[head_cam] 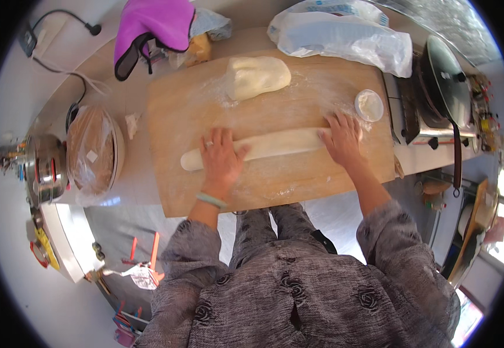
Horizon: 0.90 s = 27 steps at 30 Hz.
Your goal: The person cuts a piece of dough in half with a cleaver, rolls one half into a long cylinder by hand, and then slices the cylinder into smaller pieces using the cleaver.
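Observation:
A long, thick rope of pale dough (282, 144) lies across the floured wooden board (260, 187). My left hand (221, 156) lies over the rope near its rounded left end, palm down with the fingers spread. Over the right end rests my right hand (342, 137), also palm down, its thumb along the dough. Neither hand is closed around the rope. Farther back on the board sits a larger block of dough (258, 77), with a cut-looking left face. A small white tub of flour (369, 105) stands beyond my right hand.
At left are a plastic-covered round bowl (93, 150) and a steel pot (45, 169). A purple cloth cover (156, 26) and a white plastic bag (343, 37) lie behind the board. A lidded pan (445, 82) sits on the gas stove at right, its handle (457, 156) projecting toward me.

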Motion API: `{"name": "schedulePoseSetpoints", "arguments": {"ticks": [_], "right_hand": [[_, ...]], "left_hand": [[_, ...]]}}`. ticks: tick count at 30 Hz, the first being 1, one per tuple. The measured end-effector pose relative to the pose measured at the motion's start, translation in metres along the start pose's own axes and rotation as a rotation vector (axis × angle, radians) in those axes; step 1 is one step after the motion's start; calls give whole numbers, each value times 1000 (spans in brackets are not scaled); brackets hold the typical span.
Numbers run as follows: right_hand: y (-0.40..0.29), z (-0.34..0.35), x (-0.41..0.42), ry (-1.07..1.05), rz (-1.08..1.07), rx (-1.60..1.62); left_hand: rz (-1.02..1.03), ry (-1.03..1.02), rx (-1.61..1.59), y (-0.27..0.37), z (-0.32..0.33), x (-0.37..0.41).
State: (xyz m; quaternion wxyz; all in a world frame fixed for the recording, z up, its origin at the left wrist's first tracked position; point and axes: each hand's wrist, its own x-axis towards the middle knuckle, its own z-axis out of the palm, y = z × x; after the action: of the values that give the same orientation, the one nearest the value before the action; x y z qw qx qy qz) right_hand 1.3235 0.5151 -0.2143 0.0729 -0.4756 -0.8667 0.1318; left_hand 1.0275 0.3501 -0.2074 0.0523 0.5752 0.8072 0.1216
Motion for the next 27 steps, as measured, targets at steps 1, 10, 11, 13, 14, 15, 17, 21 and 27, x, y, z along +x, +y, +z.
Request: {"name": "schedulePoseSetpoints", "arguments": {"ticks": [1,10,11,13,14,15,17,21,27], "right_hand": [[-3,-1,18,-6,31,-26],[-106,25,59,-200,-82,35],[-107,32,31,-44,-128,42],[-107,18,-19,-66,-168,58],[-105,10,-46,-98,-158,48],[-106,5,-72,-129,-153,42],[-118,-3,-114,-227,-67,26],[-121,25,-129,-122,8,1],[-121,21,13,-10,94,-10]], "left_hand": [[-17,-14,0,-6,0,20],[190,25,29,-23,18,36],[213,-69,3,-20,13,24],[254,-200,-42,-21,-5,-20],[285,-237,-70,-23,-11,-44],[316,-263,-99,-24,-20,-66],[347,-281,-130,-30,-29,-102],[354,-215,-143,-46,-15,-112],[238,-126,28,-57,-16,21]]}}
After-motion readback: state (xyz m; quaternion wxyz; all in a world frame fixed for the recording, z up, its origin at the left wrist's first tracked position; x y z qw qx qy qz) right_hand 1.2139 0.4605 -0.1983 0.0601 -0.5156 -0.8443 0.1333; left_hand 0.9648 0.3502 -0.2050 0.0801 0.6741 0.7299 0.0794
